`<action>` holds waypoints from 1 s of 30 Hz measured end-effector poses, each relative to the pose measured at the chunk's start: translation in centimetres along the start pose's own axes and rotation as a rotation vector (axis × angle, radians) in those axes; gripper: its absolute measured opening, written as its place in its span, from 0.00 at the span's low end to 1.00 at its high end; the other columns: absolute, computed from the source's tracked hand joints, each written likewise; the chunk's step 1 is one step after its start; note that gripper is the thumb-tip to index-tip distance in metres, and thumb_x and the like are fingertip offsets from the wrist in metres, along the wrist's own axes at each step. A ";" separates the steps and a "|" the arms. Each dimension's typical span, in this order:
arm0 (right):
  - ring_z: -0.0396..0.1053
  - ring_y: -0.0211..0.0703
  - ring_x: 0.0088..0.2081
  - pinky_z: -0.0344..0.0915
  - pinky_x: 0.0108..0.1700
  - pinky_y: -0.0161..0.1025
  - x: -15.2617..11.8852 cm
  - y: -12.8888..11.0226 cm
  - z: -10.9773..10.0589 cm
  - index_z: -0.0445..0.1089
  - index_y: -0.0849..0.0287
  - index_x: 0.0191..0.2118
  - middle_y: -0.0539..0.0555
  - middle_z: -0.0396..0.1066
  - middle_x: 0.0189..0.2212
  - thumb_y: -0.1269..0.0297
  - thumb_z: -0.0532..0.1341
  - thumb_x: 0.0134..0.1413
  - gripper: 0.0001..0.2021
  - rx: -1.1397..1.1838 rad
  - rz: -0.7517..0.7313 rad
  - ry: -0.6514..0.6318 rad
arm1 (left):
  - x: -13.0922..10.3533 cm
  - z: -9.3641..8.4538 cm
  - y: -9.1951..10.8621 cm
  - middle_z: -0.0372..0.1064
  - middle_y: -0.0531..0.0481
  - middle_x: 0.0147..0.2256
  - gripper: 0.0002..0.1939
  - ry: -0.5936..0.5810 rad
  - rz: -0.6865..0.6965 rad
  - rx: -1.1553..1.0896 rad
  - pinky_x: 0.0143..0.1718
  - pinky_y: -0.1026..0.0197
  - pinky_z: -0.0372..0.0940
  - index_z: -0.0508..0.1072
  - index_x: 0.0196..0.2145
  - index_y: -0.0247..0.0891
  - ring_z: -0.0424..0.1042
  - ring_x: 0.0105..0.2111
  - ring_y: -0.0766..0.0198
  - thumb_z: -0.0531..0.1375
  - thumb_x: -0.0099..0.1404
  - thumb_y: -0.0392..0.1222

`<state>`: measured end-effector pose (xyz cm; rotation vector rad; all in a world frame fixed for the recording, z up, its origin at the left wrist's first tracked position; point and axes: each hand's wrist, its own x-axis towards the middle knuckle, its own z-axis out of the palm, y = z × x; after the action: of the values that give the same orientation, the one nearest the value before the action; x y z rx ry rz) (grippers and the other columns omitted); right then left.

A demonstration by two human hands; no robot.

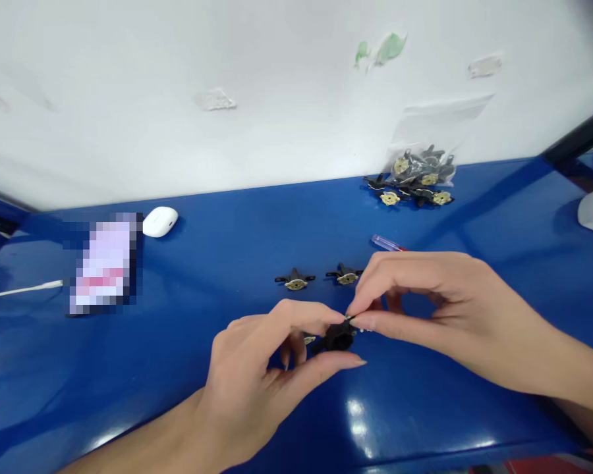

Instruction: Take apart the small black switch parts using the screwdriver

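My left hand (271, 368) is closed on a small black plastic part (340, 337), held between thumb and fingers just above the blue table. At its upper edge my right hand (420, 303) pinches thumb and index finger together. A tiny pale bit shows at those fingertips, too small to name. Just beyond my hands lie two similar black parts with brass-coloured metal plates, one on the left (296, 279) and one on the right (346, 274). More small pieces are partly hidden behind my fingers.
A screwdriver with a clear purple handle (386, 243) lies beyond my right hand. Against the white wall sit several more black parts (415, 192) and a clear plastic bag (427, 155) of them. At left are a pixelated phone (103, 263), a white earbud case (161, 222) and a cable (24, 289).
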<state>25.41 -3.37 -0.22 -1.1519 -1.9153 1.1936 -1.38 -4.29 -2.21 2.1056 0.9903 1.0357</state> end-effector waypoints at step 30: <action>0.73 0.44 0.35 0.63 0.33 0.38 -1.2 -0.3 -1.1 0.79 0.42 0.43 0.44 0.73 0.30 0.51 0.74 0.66 0.06 -0.395 0.283 -0.456 | -0.8 0.9 -0.2 0.85 0.49 0.34 0.20 -0.265 0.490 0.307 0.22 0.57 0.66 0.84 0.50 0.31 0.80 0.26 0.64 0.50 0.85 0.29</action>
<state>26.71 -4.04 0.48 -1.4934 -2.4753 1.3524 -1.05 -4.93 -3.13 2.7425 0.5379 0.8234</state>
